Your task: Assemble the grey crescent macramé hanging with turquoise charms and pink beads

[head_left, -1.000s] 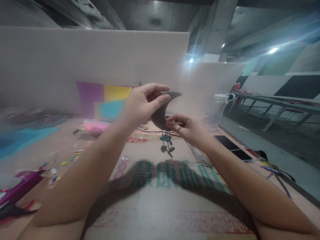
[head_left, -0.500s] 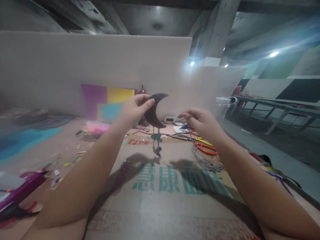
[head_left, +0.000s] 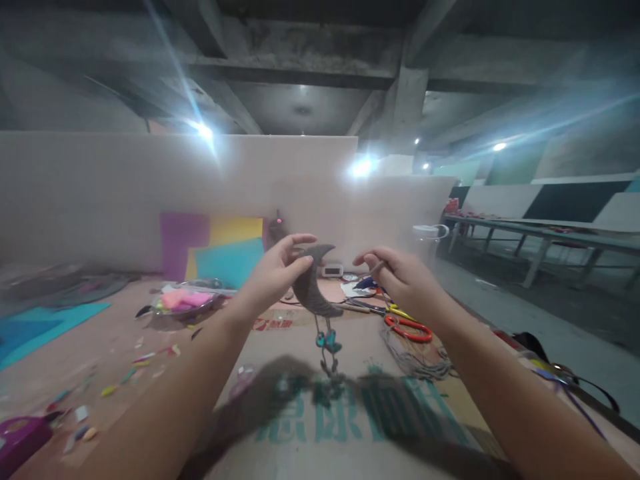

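Note:
My left hand (head_left: 280, 270) pinches a dark grey crescent moon (head_left: 313, 290) near its upper end, holding it upright above the board. Fine ridges like wound cord show on its surface. Below it dangle strands with teal pieces (head_left: 329, 341) and small dark bits at the bottom. To the right, my right hand (head_left: 397, 273) is closed with thumb and fingers together on a thin grey cord (head_left: 379, 268), apart from the moon. A loose coil of grey cord (head_left: 415, 360) lies beneath that hand, beside scissors with red-orange handles (head_left: 407, 329).
Coloured sheets (head_left: 227, 260) lean against the pale partition (head_left: 125, 180). A plastic bag of pink material (head_left: 187, 300) and scattered small coloured pieces (head_left: 143, 362) lie at left, with a purple tool (head_left: 23, 440). A small white clock (head_left: 332, 270) and a lidded clear cup (head_left: 427, 243) stand behind.
The camera view has tilted up, so things appear lower. The moon has tilted and its dangling strands have swung to the right. My left fingers have lifted somewhat; both hands keep their holds.

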The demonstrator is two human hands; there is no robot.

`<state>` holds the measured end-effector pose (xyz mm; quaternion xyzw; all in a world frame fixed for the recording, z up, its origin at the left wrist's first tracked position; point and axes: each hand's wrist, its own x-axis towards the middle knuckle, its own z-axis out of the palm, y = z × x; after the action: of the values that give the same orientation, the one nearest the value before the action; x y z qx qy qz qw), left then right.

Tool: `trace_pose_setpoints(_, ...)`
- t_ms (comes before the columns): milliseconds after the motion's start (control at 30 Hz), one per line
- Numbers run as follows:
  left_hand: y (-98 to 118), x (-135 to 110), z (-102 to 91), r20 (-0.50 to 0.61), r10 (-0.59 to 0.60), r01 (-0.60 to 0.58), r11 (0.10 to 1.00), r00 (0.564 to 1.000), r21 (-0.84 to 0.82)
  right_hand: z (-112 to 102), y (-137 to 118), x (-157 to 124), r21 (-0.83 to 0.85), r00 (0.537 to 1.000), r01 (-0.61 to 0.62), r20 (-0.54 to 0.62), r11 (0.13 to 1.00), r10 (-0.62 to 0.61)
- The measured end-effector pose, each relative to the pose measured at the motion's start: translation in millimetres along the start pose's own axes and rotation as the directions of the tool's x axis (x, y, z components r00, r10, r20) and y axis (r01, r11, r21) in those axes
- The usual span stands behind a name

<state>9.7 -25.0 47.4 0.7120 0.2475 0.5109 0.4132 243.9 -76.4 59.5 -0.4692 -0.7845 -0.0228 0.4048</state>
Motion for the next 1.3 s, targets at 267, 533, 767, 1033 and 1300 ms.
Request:
trace_pose_setpoints(267,-5,-9,30.2,0.01,0.015,-0.016,0.988,1.0,0.152,-5,-6,-5,-0.05,0.997,0.055,-0.051,0.997,-0.058)
trace_pose_setpoints(533,14,-26,48.2,0.035,-0.021,0.015,0.987,0.999,0.16,0,-13,-8,-0.104,0.996,0.061,-0.052,0.993,-0.066)
trace_pose_setpoints(767,10,-27,53.9,-0.005,-0.035,0.035,0.987,0.999,0.158,2,-18,-10,-0.055,0.997,0.032,-0.071,0.998,-0.036)
trace_pose_setpoints(1033,11,-30,53.3,0.023,-0.07,0.065,0.983,0.997,0.17,-2,-20,-9,0.039,0.996,0.029,-0.085,0.999,-0.026)
trace_pose_setpoints(1300,14,-28,50.1,0.013,-0.057,0.053,0.979,0.998,0.197,0,-17,-8,0.016,0.998,0.041,-0.041,0.999,-0.04)
